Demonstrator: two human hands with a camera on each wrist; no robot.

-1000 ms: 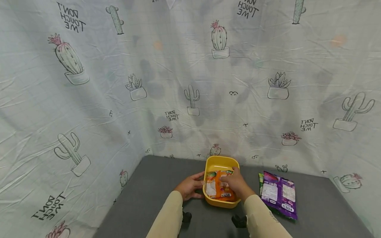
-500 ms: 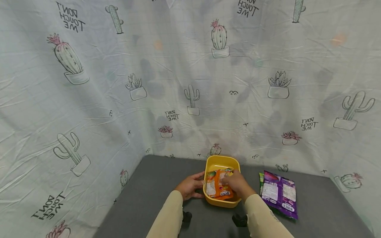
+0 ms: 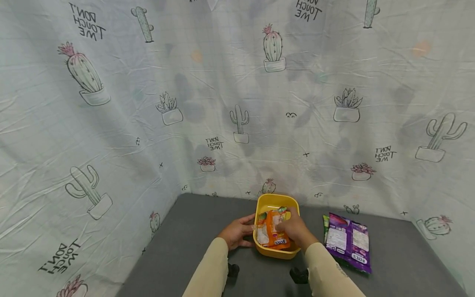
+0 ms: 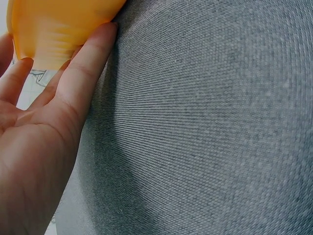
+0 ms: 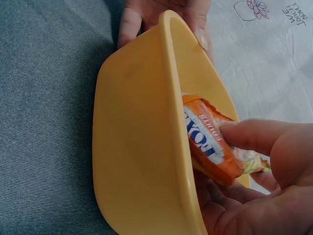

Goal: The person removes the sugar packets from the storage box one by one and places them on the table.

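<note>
An orange candy packet point(image 3: 273, 231), printed with fruit and lettering, is inside a yellow plastic tub point(image 3: 275, 201). My right hand point(image 3: 295, 229) reaches over the tub's right rim and pinches the packet. In the right wrist view, the thumb point(image 5: 249, 137) presses on the packet's face while fingers lie beneath it. The packet point(image 5: 208, 134) looks slightly bent and tilted. My left hand point(image 3: 236, 234) braces the tub's left side. In the left wrist view its extended fingers point(image 4: 80, 73) touch the tub's outer wall point(image 4: 58, 29).
To the right, a purple packet point(image 3: 346, 241) lies over a green packet point(image 3: 325, 226) on the grey tabletop point(image 3: 208, 210). Behind the table hangs a white cactus-print curtain point(image 3: 237, 165). Cream sleeves point(image 3: 209, 268) cover both forearms.
My right hand has lifted and turned the orange packet slightly inside the tub, so it now looks narrower and more tilted. The left hand and the tub have stayed about where they were.
</note>
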